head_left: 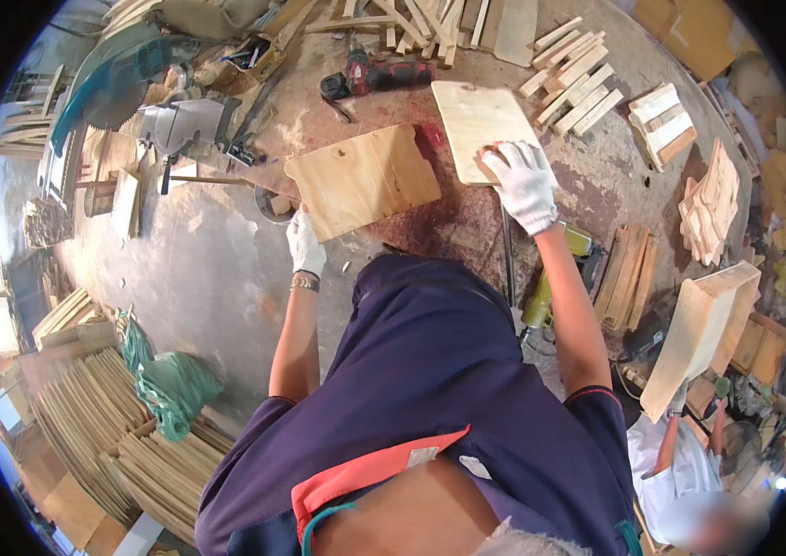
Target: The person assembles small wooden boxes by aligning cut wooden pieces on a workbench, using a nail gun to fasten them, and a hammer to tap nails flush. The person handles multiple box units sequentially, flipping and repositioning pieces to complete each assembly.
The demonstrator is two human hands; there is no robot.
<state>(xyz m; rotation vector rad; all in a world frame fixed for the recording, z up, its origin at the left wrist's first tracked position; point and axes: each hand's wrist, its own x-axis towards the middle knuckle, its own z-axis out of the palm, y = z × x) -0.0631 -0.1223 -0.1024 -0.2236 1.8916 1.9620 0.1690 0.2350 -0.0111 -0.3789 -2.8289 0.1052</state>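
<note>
My left hand [306, 245], in a white work glove, grips the lower left corner of a flat wooden panel [362, 180] with notched upper corners. Most of its fingers are hidden at the panel's edge. To the right, a second pale wooden board [478, 120] with rounded corners is tilted in front of me. My gloved right hand [524, 185] holds this board at its near right part, with the fingers bent over its face. The two boards are apart from each other, with a strip of reddish-stained floor showing between them.
Beyond the panels lie a red and black cordless drill [393, 74] and a tape measure [333, 87]. A mitre saw [115, 102] stands at the far left. Near my right forearm is a yellow-green nail gun [541, 295]. Wood strips [627, 278] are stacked right; another person [680, 463] works lower right.
</note>
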